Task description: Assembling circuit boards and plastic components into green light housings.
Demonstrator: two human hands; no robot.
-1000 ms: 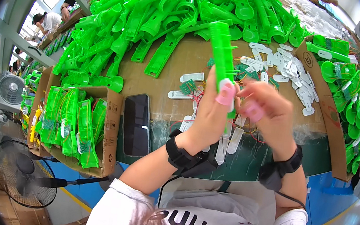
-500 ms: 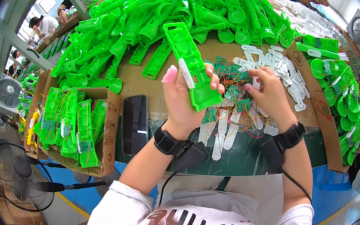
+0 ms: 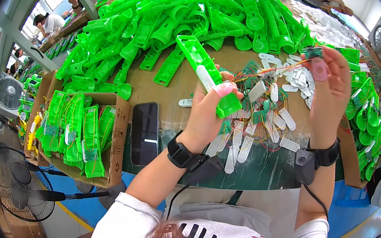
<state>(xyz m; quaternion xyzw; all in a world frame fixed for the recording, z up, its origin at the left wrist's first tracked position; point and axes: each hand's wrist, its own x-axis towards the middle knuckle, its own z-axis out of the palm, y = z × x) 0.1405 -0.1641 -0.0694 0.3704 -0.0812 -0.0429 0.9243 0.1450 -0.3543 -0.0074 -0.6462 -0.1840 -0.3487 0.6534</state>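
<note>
In my left hand (image 3: 204, 116) is a long green plastic shell (image 3: 191, 48), tilted with its hollow side up and my thumb over its lower part. A white strip (image 3: 207, 78) lies along the shell's edge. My right hand (image 3: 330, 95) is raised to the right, pinching a small green circuit board (image 3: 313, 52) between thumb and fingers. From that board, red and yellow wires (image 3: 280, 69) stretch left toward the shell and a tangle of wired circuit boards (image 3: 258, 117). Several white flat plastic pieces (image 3: 231, 159) lie under and beside the tangle, below both hands.
A large heap of green shells (image 3: 164, 20) covers the far side. At left, a cardboard box (image 3: 119, 139) holds wired shells beside a black phone (image 3: 145, 132). More white pieces (image 3: 303, 83) and wired shells (image 3: 366, 105) lie right. A fan (image 3: 16, 181) stands lower left; people work beyond.
My right hand has risen from the tangle to the right with a circuit board, drawing its wires out. My left thumb has moved onto the shell, which has shifted slightly right.
</note>
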